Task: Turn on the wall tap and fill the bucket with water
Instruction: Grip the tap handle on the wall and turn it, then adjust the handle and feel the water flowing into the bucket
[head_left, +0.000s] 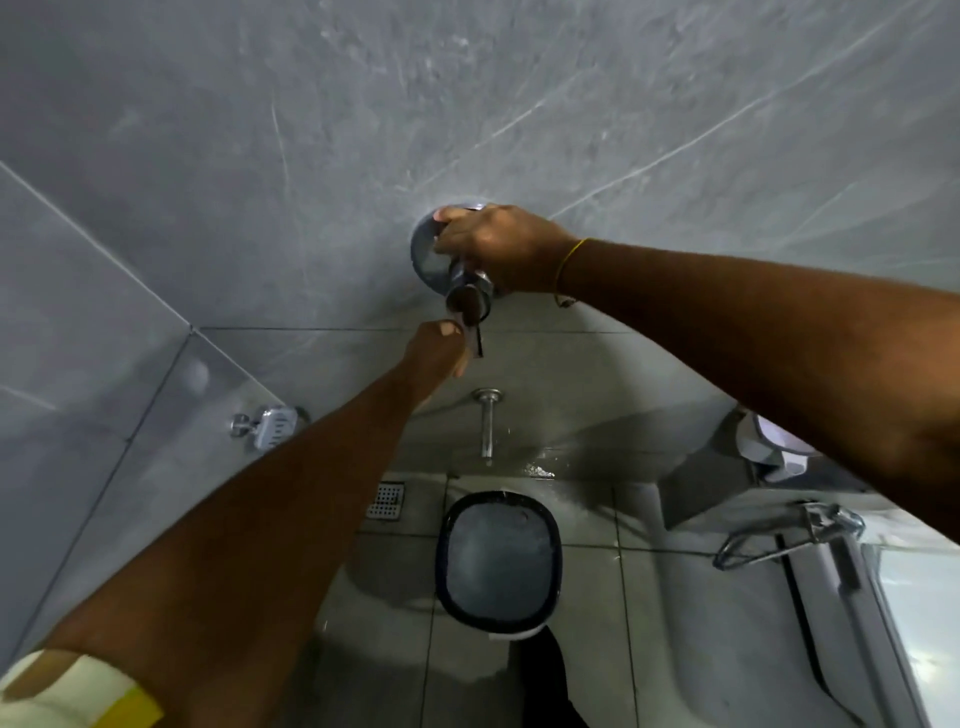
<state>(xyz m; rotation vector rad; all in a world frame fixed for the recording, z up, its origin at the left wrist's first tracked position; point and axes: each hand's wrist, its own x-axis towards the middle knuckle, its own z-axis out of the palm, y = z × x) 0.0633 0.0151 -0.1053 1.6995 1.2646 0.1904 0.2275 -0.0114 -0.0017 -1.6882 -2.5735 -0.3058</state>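
Right hand: wrapped tight round the shiny tap knob on the grey wall, middle of the frame
Left hand: just below the knob; fingers curled shut, pinching its small lever
Spout: lower down the wall; water drips
Bucket: on the floor under the spout, lower middle; water inside

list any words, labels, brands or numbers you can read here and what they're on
None can be read: no lettering shows on the chrome wall valve, the spout, the bucket, the soap dish or the wall tiles.
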